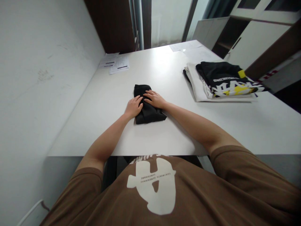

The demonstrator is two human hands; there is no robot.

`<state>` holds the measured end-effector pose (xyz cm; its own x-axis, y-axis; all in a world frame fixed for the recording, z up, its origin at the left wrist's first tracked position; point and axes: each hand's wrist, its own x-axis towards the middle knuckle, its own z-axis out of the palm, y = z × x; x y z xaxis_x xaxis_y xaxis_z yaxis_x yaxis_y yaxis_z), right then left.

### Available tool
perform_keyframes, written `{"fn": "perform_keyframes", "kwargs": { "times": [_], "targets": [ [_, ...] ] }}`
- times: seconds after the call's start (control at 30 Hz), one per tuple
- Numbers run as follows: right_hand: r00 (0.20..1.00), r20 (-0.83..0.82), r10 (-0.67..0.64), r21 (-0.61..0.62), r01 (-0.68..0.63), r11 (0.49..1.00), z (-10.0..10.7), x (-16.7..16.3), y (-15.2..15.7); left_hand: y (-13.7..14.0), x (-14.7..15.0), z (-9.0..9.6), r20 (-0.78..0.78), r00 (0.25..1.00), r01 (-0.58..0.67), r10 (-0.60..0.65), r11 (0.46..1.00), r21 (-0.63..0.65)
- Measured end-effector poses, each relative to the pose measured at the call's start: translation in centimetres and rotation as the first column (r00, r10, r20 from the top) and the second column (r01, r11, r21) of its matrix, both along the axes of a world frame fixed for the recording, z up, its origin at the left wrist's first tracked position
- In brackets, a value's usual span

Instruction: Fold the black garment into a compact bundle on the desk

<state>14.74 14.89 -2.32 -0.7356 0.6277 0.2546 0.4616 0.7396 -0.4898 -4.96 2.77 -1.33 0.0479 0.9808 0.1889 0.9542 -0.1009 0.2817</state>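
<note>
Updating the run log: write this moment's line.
left hand: on black cloth | right hand: on black cloth | clothes pile: right on table

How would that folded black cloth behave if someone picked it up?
The black cloth looks soft and creased, so it would probably sag or unfold. Its small bundle suggests little weight. Lying flat on the table, it seems unlikely to roll.

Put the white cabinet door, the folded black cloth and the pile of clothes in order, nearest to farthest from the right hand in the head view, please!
1. Folded black cloth: touching the right hand, right under it.
2. Pile of clothes: off to the right on the white table.
3. White cabinet door: far right, beyond the table.
</note>
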Motion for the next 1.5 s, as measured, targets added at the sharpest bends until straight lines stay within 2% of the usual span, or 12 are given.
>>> {"fn": "perform_keyframes", "kwargs": {
  "times": [0.37,1.03,1.5],
  "targets": [
    [1.0,-0.027,0.002,0.001,-0.002,1.0,-0.03,-0.1,0.01,-0.05,0.01,0.2,0.012,1.0,0.005,-0.005,1.0,0.0],
    [1.0,0.024,0.002,0.007,-0.002,1.0,-0.18,-0.12,0.3,0.3,-0.32,-0.12,0.01,1.0,0.017,-0.017,1.0,0.008],
    [1.0,0.021,0.007,-0.015,-0.007,1.0,0.73,0.05,-0.35,0.32,-0.29,-0.13,0.025,0.999,0.019,-0.019,1.0,0.004]
  ]
}}
